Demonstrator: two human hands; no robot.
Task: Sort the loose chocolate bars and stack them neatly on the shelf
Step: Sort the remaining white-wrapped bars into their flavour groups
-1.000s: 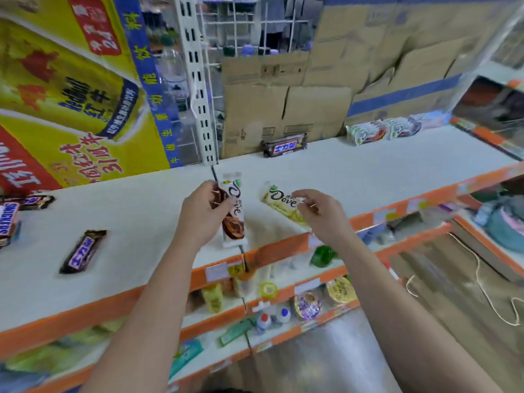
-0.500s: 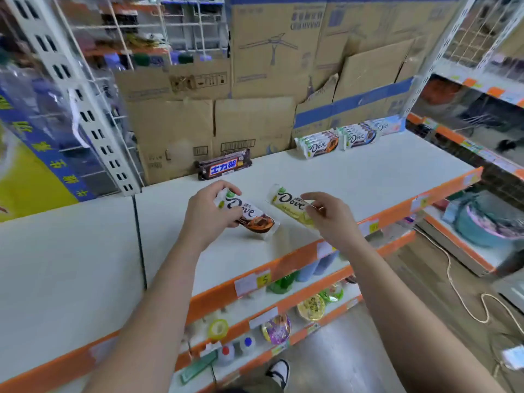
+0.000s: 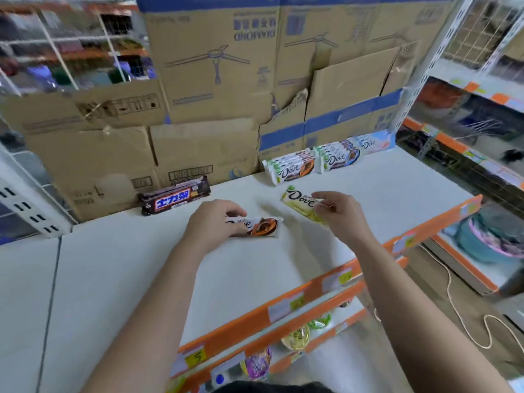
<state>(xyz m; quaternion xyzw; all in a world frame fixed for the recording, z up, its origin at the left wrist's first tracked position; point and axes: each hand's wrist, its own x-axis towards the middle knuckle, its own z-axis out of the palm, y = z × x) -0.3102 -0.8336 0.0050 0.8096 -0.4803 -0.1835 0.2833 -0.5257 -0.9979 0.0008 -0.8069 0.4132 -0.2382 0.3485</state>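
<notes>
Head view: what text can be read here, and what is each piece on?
"Dove": yellow-green bar, front right.
"Dove", partly hidden: white-and-brown bar, front centre.
"Dove": orange-marked stack, blue-marked stack and pale blue stack at the back.
"士力架": dark bar.
"DIAMOND", upside down: cardboard box.
"5": yellow shelf-edge tag.
Other tags and box print: too blurred.

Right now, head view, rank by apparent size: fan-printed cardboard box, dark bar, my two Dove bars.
1. cardboard box
2. dark bar
3. yellow Dove bar and orange Dove bar: look alike, each partly covered, so unranked.
</notes>
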